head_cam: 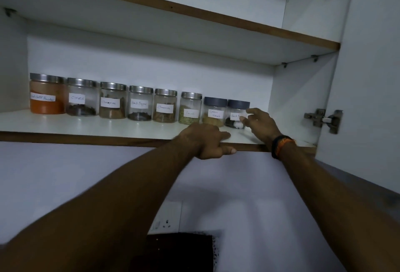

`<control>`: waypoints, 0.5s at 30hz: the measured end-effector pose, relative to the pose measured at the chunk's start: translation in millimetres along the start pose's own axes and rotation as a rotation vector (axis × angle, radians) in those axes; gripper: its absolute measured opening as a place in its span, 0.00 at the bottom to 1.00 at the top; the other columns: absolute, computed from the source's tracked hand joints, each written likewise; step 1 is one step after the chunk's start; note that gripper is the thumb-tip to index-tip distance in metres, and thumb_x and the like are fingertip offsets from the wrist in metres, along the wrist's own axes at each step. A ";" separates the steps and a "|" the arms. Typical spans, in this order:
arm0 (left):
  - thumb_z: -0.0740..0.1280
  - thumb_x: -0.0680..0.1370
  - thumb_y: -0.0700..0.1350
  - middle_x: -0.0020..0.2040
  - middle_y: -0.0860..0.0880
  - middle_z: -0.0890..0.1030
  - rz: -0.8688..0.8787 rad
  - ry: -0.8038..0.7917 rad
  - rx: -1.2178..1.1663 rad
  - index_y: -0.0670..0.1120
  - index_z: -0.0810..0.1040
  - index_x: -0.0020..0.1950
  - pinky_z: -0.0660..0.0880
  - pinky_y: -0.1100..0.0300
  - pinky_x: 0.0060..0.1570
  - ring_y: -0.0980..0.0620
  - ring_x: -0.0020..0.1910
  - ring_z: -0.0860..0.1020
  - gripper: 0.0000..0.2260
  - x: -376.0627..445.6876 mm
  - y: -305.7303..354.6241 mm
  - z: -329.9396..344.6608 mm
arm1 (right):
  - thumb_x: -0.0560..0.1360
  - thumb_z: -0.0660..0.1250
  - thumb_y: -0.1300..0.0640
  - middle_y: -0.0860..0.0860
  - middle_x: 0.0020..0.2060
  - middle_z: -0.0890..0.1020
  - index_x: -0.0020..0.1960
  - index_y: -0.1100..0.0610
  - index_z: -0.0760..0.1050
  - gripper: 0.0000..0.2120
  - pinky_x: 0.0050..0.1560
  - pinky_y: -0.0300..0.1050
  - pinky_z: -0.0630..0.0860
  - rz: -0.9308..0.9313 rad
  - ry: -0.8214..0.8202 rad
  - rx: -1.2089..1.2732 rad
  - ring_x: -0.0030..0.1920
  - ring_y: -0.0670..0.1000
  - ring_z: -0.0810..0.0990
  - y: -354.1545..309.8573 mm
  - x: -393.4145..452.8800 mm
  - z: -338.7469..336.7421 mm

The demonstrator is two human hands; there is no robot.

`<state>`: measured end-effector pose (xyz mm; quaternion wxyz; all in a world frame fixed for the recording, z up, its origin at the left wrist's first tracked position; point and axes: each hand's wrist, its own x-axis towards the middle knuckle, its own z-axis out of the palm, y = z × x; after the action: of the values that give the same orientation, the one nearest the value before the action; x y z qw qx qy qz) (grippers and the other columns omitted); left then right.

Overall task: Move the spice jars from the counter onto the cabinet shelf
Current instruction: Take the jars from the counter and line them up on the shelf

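Head view: eight jars (138,102) stand in a row along the shelf (86,127). The left hand (203,140) grips the shelf's front edge, fingers curled over it. The right hand (260,123), fingers spread, reaches the rightmost jar (237,114), hiding part of its label; contact unclear.

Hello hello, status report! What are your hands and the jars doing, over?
Left hand gripping shelf edge. Right hand open, fingers at last jar. Eight jars lined up on shelf. Nothing in the way.
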<state>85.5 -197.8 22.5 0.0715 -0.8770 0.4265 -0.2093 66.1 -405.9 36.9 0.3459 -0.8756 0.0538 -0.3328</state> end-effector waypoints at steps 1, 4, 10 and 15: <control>0.48 0.80 0.70 0.73 0.44 0.74 -0.008 0.008 0.022 0.54 0.62 0.79 0.71 0.44 0.63 0.43 0.71 0.72 0.32 -2.3 1.5 0.4 | 0.81 0.67 0.50 0.55 0.67 0.78 0.71 0.57 0.74 0.21 0.69 0.52 0.73 -0.011 0.031 0.045 0.65 0.57 0.77 -3.5 -16.4 -0.9; 0.48 0.80 0.69 0.72 0.44 0.75 -0.064 0.051 0.022 0.53 0.65 0.77 0.70 0.43 0.62 0.43 0.70 0.73 0.31 -10.0 8.4 2.4 | 0.80 0.69 0.53 0.52 0.60 0.82 0.64 0.56 0.80 0.14 0.62 0.46 0.75 -0.061 0.128 0.123 0.61 0.53 0.79 -11.5 -62.8 0.1; 0.59 0.80 0.53 0.64 0.45 0.79 -0.143 0.281 -0.014 0.46 0.71 0.68 0.68 0.48 0.61 0.43 0.61 0.77 0.19 -42.6 39.8 19.5 | 0.79 0.69 0.62 0.50 0.55 0.81 0.57 0.56 0.82 0.09 0.55 0.39 0.77 -0.172 0.318 0.163 0.51 0.45 0.79 -17.9 -144.7 19.9; 0.66 0.78 0.48 0.77 0.41 0.66 -0.066 0.375 -0.174 0.44 0.66 0.77 0.56 0.46 0.76 0.41 0.76 0.64 0.28 -99.2 59.7 36.2 | 0.79 0.68 0.63 0.48 0.51 0.83 0.53 0.56 0.84 0.08 0.47 0.26 0.75 -0.109 0.248 0.229 0.48 0.41 0.81 -14.7 -202.7 56.7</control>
<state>3.7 -159.9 -58.7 -0.0918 -0.8391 0.4199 -0.3334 -57.5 -296.7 -94.8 0.4153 -0.7844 0.0103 -0.4605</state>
